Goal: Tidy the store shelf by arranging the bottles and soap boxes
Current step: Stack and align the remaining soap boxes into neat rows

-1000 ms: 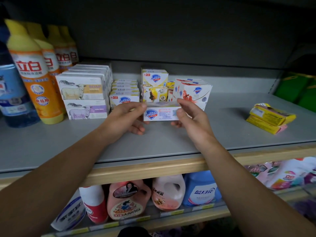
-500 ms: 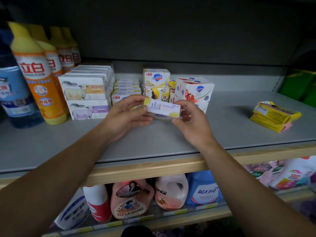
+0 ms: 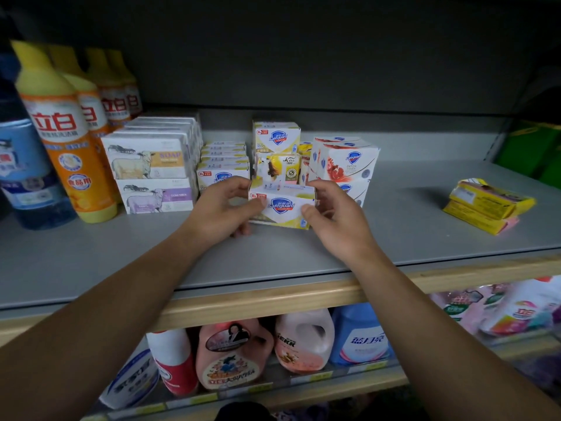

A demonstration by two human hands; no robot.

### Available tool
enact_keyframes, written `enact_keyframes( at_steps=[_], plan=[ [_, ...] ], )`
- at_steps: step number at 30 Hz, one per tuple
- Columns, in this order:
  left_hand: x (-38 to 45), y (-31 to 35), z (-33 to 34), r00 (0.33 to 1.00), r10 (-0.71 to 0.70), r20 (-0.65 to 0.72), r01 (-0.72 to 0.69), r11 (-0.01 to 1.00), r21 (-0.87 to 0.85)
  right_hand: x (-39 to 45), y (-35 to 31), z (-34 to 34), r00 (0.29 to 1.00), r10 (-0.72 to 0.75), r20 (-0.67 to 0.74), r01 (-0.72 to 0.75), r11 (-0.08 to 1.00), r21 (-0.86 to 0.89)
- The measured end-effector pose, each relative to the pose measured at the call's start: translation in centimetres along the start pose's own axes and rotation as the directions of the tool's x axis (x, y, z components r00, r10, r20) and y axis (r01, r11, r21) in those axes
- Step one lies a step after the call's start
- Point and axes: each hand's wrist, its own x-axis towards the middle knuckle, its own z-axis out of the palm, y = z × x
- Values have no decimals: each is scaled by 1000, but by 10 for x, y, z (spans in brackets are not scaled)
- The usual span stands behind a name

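Soap box [image 3: 282,208], one, white and yellow, marked "Safeguard": held over the middle of the grey shelf [image 3: 394,226], just in front of the stacked boxes. Left hand [image 3: 221,208] grips its left end, fingers curled; right hand [image 3: 337,214] pinches its right end, thumb on the front face.
Dish-soap bottles [image 3: 60,138], four, orange with yellow caps, in a row at far left running back.
Blue bottle [image 3: 27,174], one, at the left edge.
Sheep-picture boxes [image 3: 148,165], marked "SOAP", stacked two high; rows behind not countable.
Red-and-white boxes [image 3: 346,162], marked "Safeguard", right of centre.
Yellow packets [image 3: 488,205], two stacked, alone at far right.
Open shelf between the red-and-white boxes and the yellow packets, and along the near edge.
Lower shelf: jugs [image 3: 233,357], labels mostly unreadable.
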Motion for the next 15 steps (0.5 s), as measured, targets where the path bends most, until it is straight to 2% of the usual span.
enact_keyframes(
  at_steps=[2, 6, 12, 15],
  plan=[
    [1, -3, 1, 999, 36, -40, -28, 984, 178, 1, 3, 0, 999, 41, 21, -41, 999, -12],
    [1, -6, 0, 995, 98, 22, -98, 889, 447, 3, 4, 0, 997, 71, 33, -70, 997, -44],
    [-2, -3, -2, 995, 101, 7, -94, 891, 444, 2, 0, 3, 999, -37, 17, 39, 994, -107],
    [-6, 4, -6, 993, 114, 36, -116, 835, 538, 1, -5, 4, 991, -127, 34, 131, 969, -211]
  ],
)
